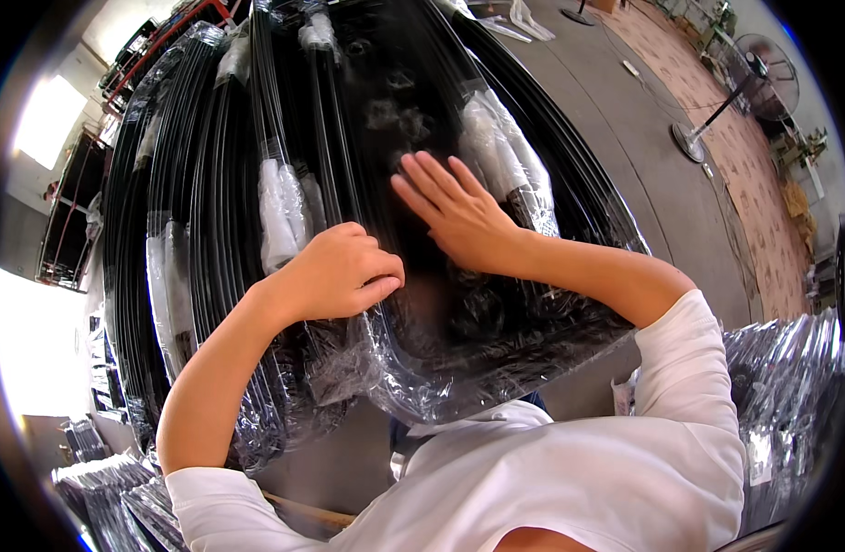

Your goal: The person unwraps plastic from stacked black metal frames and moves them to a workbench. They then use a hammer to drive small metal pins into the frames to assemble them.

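Long black strips (216, 175) lie side by side in bundles under clear plastic film. Among them is a glossy dark surface (399, 55), also covered by crinkled film (422, 391) at its near end. My right hand (464, 216) is spread over this surface, fingers stretched out and holding nothing. To its left, my left hand (340, 274) is closed, with fingers curled at the edge of the dark surface; whatever lies under them is hidden. A white wrapping (283, 212) is around a bundle beside my left hand, and another white wrapping (505, 152) lies just beyond my right hand.
A standing fan (758, 74) is on the floor at the far right, with a cable running near it. More film-wrapped bundles (781, 396) stand at the right, and others (114, 492) at the lower left. A rack (73, 207) stands at the left.
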Motion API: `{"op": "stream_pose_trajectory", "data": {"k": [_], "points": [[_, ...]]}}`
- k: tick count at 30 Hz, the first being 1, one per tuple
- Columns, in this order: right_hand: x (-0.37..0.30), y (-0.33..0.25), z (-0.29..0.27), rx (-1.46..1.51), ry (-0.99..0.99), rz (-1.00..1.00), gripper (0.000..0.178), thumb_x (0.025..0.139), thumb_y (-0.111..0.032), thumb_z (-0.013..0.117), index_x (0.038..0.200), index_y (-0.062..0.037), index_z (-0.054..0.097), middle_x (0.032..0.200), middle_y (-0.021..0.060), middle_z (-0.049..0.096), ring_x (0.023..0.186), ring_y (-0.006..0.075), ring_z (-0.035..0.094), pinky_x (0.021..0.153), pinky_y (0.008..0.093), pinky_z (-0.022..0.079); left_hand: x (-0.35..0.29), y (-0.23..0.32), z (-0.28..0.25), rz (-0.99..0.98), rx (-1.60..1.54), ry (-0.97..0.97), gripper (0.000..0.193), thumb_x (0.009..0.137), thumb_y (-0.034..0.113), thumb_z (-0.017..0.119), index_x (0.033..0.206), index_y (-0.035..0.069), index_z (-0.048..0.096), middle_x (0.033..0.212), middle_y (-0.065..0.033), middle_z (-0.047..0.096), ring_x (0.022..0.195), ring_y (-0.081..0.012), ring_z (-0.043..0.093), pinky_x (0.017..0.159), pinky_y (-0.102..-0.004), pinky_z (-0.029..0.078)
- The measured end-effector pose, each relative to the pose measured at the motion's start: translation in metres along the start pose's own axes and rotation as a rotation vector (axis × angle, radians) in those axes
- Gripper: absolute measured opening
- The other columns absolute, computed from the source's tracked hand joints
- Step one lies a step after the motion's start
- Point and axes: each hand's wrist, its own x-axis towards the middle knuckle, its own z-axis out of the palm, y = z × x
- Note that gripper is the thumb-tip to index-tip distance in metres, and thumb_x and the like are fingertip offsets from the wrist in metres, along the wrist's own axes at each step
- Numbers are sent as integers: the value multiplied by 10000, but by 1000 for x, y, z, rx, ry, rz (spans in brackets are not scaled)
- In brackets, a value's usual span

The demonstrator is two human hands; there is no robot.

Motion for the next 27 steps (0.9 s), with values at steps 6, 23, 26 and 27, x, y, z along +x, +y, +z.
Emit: {"op": "stream_pose_trajectory", "data": {"k": [6, 23, 26, 27], "points": [[-4, 7, -3, -249, -719, 22, 680, 738, -176, 572, 1307, 44, 272, 1342, 221, 310, 1272, 319, 267, 1038, 461, 168, 6, 3, -3, -26, -50, -28, 154, 807, 213, 523, 775, 110, 632, 650, -21, 572, 648, -185, 505, 699, -311, 373], [-13, 14, 7, 103, -946, -19, 554, 818, -411, 450, 1292, -131, 382, 1225, 235, 442, 1071, 373, 489, 898, 447, 380, -7, -16, 9, -10, 45, 140, 296, 869, 322, 440, 951, 97, 614, 860, -72, 608, 945, -225, 529, 1026, -436, 221], [-10, 9, 9, 119, -961, -20, 554, 816, -410, 452, 1290, -131, 389, 1225, 229, 445, 1077, 368, 487, 905, 444, 376, -10, -18, 10, -31, 16, 99, 304, 886, 310, 409, 942, 101, 621, 869, -58, 612, 930, -231, 533, 1023, -428, 227], [-9, 11, 6, 105, -960, -9, 555, 815, -408, 453, 1291, -131, 389, 1226, 228, 445, 1080, 367, 486, 909, 443, 373, -8, -23, 8, -35, 3, 85, 306, 890, 306, 402, 935, 101, 625, 868, -56, 614, 925, -233, 534, 1020, -425, 231]]}}
